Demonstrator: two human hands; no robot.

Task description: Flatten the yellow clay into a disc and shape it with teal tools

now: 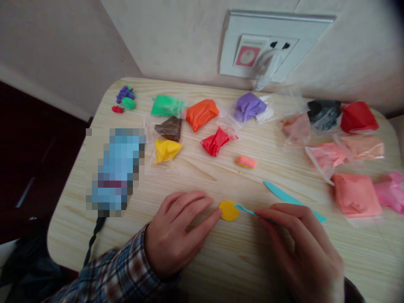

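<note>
A flat yellow clay disc (229, 211) lies on the table in front of me. My left hand (183, 229) rests on the tabletop with its fingers stretched out, the index fingertip touching the disc's left edge. Pinched in my right hand (303, 244) is a thin turquoise clay modelling tool (246, 209), its tip at the disc's right edge. Beyond my right hand lies a flat turquoise clay knife (293, 200). Farther back is a small pink clay roll (246, 162) with yellow along its underside and yellow crumbs beside it.
Several bags of coloured clay lie across the back, among them orange (202, 114), purple (250, 107) and salmon (357, 195). Small clay fruits (125, 95) sit at the far left corner. A pixelated blue device (118, 168) with a cable lies left. A wall socket (274, 46) holds a plug.
</note>
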